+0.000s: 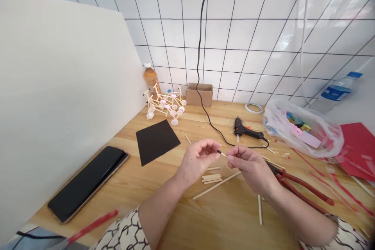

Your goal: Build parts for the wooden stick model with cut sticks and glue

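Observation:
Between my two hands is a short wooden stick (pixel 224 154) with a black end. My left hand (pixel 197 162) pinches it at the black end, and my right hand (pixel 251 167) grips the pale end. Below them several short cut sticks (pixel 211 179) lie in a small group beside a longer wooden stick (pixel 215 186). Red-handled pliers (pixel 301 187) lie partly behind my right forearm. Another loose stick (pixel 260 210) rests just below my right wrist. A square of black sheet (pixel 157 141) lies flat to the left of my left hand.
Farther back stand stick frames with white wheels (pixel 165 105), a juice bottle (pixel 150 76) and a cardboard box (pixel 199 95). A glue gun (pixel 245 129) trails its black cord. Rightward are a tape roll (pixel 253 104), plastic bag (pixel 328 140) and water bottle (pixel 336 91); left, a phone (pixel 88 183).

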Available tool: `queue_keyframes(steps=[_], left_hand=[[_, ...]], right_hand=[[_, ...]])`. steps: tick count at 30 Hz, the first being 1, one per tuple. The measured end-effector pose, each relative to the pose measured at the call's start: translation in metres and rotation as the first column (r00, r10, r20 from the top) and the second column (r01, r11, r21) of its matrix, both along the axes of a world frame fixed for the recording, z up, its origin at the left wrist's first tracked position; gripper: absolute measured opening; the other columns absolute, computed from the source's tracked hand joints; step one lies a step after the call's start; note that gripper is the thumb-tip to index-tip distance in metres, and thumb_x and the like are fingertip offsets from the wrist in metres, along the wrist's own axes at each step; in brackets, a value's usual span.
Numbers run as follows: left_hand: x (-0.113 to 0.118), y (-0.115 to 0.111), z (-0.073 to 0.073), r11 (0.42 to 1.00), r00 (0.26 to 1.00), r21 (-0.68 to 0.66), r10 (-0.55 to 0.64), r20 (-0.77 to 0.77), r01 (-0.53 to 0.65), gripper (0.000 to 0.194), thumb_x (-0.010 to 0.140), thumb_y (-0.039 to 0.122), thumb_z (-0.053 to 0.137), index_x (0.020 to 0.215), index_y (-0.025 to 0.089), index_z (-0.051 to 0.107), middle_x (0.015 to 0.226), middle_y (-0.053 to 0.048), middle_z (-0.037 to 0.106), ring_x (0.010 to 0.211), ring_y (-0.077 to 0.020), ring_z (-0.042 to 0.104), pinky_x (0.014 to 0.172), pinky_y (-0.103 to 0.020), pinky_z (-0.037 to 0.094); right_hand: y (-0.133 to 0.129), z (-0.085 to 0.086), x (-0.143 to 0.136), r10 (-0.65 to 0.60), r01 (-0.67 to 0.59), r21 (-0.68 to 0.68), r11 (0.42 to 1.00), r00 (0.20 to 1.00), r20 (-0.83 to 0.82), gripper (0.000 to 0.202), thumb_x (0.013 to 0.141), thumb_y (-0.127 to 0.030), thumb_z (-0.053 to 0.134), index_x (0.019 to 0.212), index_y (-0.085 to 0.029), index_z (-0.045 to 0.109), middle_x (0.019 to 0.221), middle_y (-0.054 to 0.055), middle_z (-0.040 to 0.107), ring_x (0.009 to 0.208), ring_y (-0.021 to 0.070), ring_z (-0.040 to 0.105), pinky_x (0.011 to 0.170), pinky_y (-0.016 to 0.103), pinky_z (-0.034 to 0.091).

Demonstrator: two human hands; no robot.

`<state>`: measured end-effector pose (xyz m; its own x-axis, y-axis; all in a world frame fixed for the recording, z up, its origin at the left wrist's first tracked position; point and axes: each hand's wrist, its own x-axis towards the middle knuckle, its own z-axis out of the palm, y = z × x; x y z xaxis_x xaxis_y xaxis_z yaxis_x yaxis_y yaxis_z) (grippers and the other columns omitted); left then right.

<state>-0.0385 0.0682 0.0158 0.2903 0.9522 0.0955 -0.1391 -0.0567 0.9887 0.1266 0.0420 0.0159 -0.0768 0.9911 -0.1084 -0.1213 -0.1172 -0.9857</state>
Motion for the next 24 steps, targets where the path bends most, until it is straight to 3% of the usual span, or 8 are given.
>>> queue_keyframes(steps=[6, 11, 13, 17, 24], left_hand=[[-0.0019, 0.0018, 0.0042, 0.987, 0.996, 0.148, -0.043, -0.084, 0.055, 0.004, 0.070, 0.018, 0.065, 0.071, 0.015, 0.066, 0.074, -0.003, 0.062, 0.072, -0.0144, 0.056, 0.068, -0.025, 0.044], [-0.0016, -0.0011, 0.0055, 0.999, 0.995, 0.050, -0.008, -0.095, 0.013, 0.004, 0.068, 0.018, 0.065, 0.068, 0.015, 0.065, 0.068, -0.002, 0.063, 0.066, -0.0132, 0.056, 0.064, -0.024, 0.043], [-0.0006, -0.0029, 0.0044, 1.000, 0.996, -0.005, 0.005, -0.088, -0.006, 0.004, 0.067, 0.018, 0.066, 0.066, 0.014, 0.064, 0.064, -0.001, 0.062, 0.061, -0.0117, 0.054, 0.060, -0.023, 0.042], [0.0028, -0.0037, 0.0009, 0.995, 0.999, -0.099, 0.023, -0.040, -0.027, 0.008, 0.065, 0.020, 0.067, 0.067, 0.014, 0.063, 0.061, 0.001, 0.061, 0.057, -0.0098, 0.052, 0.058, -0.022, 0.041], [0.0044, 0.0004, -0.0005, 0.988, 0.999, -0.152, 0.035, -0.002, -0.035, 0.013, 0.066, 0.025, 0.068, 0.065, 0.012, 0.062, 0.059, -0.001, 0.061, 0.054, -0.0096, 0.051, 0.057, -0.023, 0.041]], right_hand=[[0.0001, 0.0053, 0.0007, 0.093, -0.098, -0.086, 0.992, 0.994, -0.057, 0.020, 0.065, -0.033, 0.071, 0.068, -0.015, 0.062, 0.054, -0.002, 0.057, 0.051, 0.0086, 0.047, 0.053, 0.022, 0.036], [-0.0022, 0.0030, 0.0014, 0.130, -0.137, 0.047, 0.989, 0.982, 0.137, 0.020, 0.072, -0.036, 0.065, 0.073, -0.017, 0.061, 0.058, -0.003, 0.057, 0.054, 0.0097, 0.049, 0.055, 0.023, 0.038], [-0.0045, 0.0031, 0.0001, 0.092, -0.135, 0.140, 0.981, 0.956, 0.280, 0.019, 0.074, -0.036, 0.062, 0.073, -0.017, 0.060, 0.059, -0.002, 0.057, 0.055, 0.0109, 0.051, 0.055, 0.023, 0.039], [-0.0073, 0.0035, -0.0028, -0.100, -0.109, 0.339, 0.934, 0.833, 0.544, 0.018, 0.078, -0.033, 0.054, 0.070, -0.017, 0.059, 0.059, 0.000, 0.057, 0.055, 0.0127, 0.051, 0.053, 0.025, 0.040], [-0.0058, -0.0004, -0.0029, -0.242, -0.135, 0.476, 0.869, 0.724, 0.646, 0.015, 0.082, -0.027, 0.049, 0.073, -0.019, 0.058, 0.059, 0.000, 0.060, 0.054, 0.0133, 0.054, 0.052, 0.024, 0.042]])
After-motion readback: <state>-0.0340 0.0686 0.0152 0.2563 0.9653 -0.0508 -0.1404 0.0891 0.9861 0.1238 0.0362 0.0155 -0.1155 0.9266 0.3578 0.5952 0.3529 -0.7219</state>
